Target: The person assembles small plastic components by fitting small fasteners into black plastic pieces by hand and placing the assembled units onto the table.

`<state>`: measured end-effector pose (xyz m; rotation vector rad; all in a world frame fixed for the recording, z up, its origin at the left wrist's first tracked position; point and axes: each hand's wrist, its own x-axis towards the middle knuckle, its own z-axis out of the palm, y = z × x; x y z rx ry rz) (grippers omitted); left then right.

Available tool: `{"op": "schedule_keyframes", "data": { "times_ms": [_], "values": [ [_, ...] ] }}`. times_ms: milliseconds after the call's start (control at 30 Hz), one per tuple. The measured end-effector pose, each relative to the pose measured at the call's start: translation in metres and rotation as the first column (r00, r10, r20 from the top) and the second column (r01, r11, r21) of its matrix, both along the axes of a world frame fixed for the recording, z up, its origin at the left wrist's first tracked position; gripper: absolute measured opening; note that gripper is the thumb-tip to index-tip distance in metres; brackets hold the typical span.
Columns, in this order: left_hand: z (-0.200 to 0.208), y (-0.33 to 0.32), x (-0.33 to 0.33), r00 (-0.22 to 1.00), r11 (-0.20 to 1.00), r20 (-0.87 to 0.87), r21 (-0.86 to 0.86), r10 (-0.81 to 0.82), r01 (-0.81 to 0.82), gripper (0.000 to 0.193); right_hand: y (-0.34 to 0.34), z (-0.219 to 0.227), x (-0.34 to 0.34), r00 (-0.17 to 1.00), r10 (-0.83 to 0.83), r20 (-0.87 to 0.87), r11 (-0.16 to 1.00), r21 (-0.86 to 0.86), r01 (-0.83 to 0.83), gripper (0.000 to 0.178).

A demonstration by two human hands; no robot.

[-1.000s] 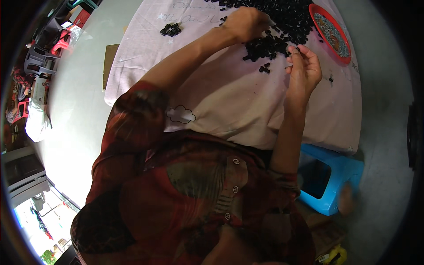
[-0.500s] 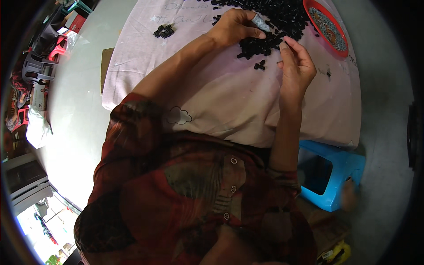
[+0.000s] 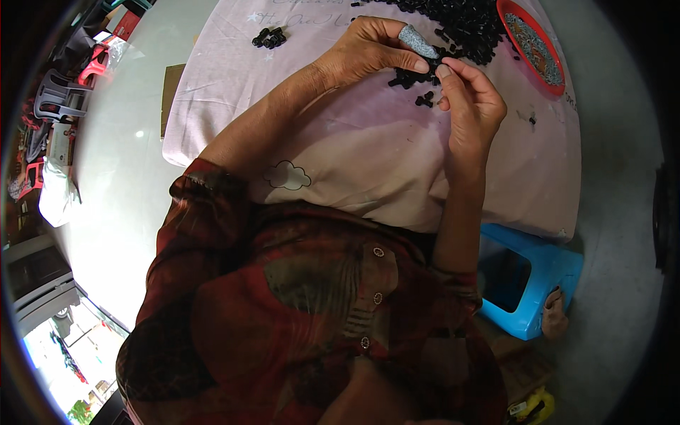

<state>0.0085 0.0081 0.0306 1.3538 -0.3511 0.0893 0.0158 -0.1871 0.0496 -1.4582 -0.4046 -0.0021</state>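
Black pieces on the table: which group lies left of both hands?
The small cluster at upper left, lying apart; the big heap and the little group below it lie farther right.

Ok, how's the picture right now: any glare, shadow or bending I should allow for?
Head view: glare washes out the floor at left and the bright opening at lower left; head view: the pink tablecloth bows at its edges; head view: the black pieces merge darkly, so anything between the left hand and right hand is hard to make out.
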Motion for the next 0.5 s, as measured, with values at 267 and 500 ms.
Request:
{"op": "schedule_keyframes", "data": {
  "times_ms": [267,500],
  "values": [
    [0.0014,0.0044,0.0005,0.994,0.994,0.098,0.106,-0.042,0.031,0.023,-0.0015,-0.0015,-0.0002,0.996,0.088,-0.024,0.990,-0.108,-0.090,0.021],
    [0.0048,0.0081,-0.0005,0.987,0.984,-0.003,-0.083,-0.158,0.158,0.023,0.0010,-0.0015,-0.0004,0.988,0.156,0.012,0.983,-0.104,-0.154,0.024]
  ]
}}
